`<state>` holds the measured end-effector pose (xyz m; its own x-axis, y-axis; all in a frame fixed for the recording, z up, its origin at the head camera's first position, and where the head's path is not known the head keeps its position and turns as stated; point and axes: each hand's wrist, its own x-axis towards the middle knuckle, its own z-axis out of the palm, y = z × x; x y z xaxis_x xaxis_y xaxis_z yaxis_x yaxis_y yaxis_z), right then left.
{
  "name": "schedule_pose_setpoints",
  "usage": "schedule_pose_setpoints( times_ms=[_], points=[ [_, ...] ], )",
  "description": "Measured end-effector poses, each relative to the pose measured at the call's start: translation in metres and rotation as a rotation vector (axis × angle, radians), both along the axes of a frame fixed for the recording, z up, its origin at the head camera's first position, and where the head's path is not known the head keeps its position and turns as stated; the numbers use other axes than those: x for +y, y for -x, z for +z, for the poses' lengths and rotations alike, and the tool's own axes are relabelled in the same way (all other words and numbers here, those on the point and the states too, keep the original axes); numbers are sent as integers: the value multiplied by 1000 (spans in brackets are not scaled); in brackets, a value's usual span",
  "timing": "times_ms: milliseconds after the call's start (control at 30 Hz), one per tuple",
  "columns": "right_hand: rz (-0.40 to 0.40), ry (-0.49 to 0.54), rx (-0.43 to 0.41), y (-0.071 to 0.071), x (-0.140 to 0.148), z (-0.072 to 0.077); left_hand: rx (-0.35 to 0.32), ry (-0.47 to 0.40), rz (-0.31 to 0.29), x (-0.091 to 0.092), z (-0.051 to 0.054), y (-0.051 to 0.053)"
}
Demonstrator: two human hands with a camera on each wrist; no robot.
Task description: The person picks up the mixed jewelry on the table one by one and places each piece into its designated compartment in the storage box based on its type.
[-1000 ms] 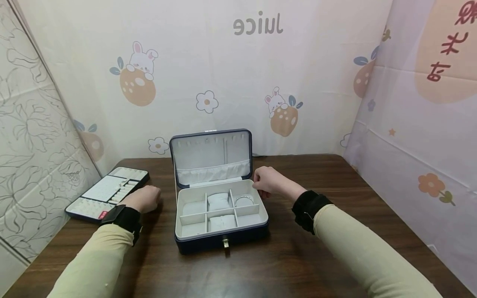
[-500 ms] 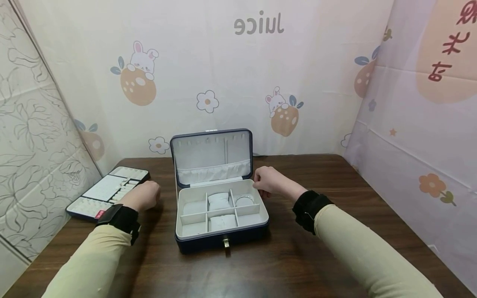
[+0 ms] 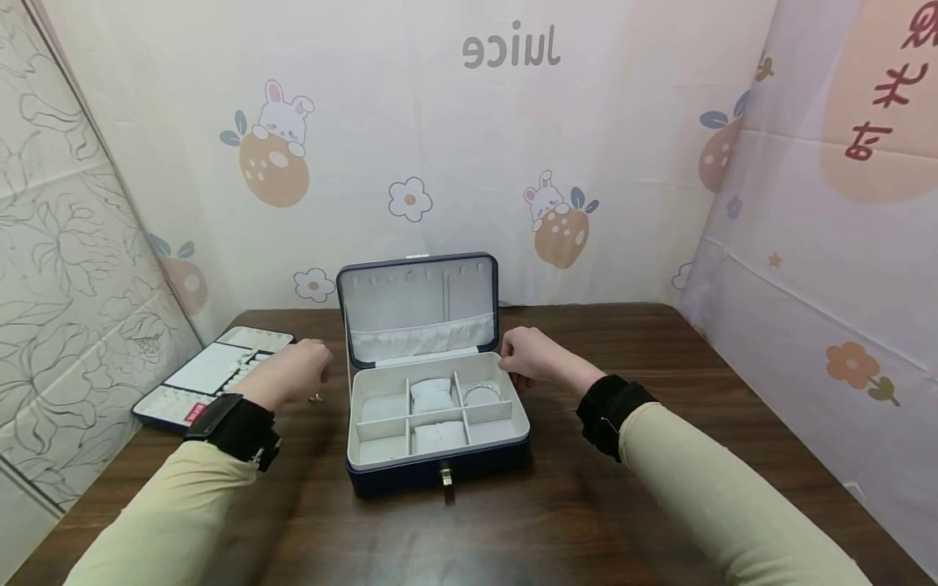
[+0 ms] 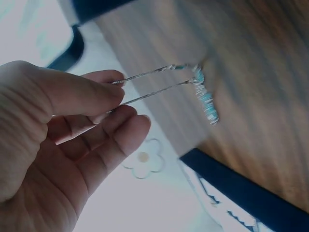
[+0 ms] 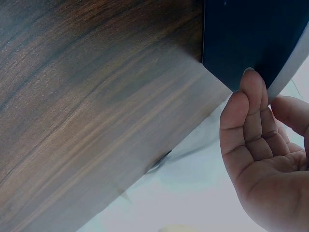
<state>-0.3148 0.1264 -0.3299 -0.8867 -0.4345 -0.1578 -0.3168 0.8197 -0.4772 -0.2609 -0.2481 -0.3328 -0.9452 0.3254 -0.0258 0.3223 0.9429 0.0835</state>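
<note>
Take the open blue box [image 3: 396, 482] as your clock's centre: among its six compartments you have a back cushion [image 3: 432, 396] at twelve, a front cushion [image 3: 438, 438] at six and a silver bangle [image 3: 481, 387] at two. Your left hand [image 3: 291, 373], near half past nine, pinches the doubled chain of a turquoise-beaded bracelet [image 4: 204, 94], thumb and fingers pressed together. Your right hand [image 3: 538, 356], at two, grips the rim, thumb and fingertips either side. Past your left hand, toward nine, lies a tray [image 3: 205, 369], partly covered, its red tag [image 3: 195, 412] too small to read. Just past twelve, the wall cloth [image 3: 469, 122] reads "Juice", mirrored. Since the earlier frame, your left hand has shifted toward the box; your right stayed.
</note>
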Motion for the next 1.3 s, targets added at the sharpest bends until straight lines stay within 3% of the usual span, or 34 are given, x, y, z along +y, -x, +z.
schedule_pose_setpoints(
  times_ms=[300, 800, 1100, 1300],
  points=[
    [-3, -2, 5, 1, -1, 0, 81, -16, -99, 19, 18, -11],
    [1, -24, 25, 1, -1, 0, 65, -7, -140, 36, 45, -33],
    [-6, -22, 39, -2, -2, 0, 153, 3, -209, 45, 60, -43],
    [-4, -23, 40, -3, -2, 1, 198, 3, -204, 51, 73, -53]
  ],
)
